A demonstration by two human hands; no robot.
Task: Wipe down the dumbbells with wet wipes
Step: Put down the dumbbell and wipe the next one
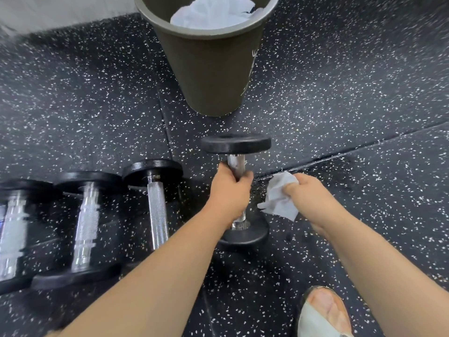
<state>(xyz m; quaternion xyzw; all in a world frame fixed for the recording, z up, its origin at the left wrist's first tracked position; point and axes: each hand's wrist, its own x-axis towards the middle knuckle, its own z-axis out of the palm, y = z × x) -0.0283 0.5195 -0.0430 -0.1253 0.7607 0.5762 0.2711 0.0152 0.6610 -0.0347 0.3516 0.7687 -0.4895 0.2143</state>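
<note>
My left hand grips the chrome handle of a black dumbbell at the centre of the view; its far plate points away from me and its near plate sits low by the floor. My right hand pinches a crumpled white wet wipe just right of that dumbbell, apart from it. Three more dumbbells lie side by side on the floor at the left: one closest to my left arm, a second beyond it, and a third at the frame's edge.
A dark olive bin holding used white wipes stands on the floor straight ahead, behind the held dumbbell. The floor is black speckled rubber matting with seams. My sandalled foot shows at the bottom right.
</note>
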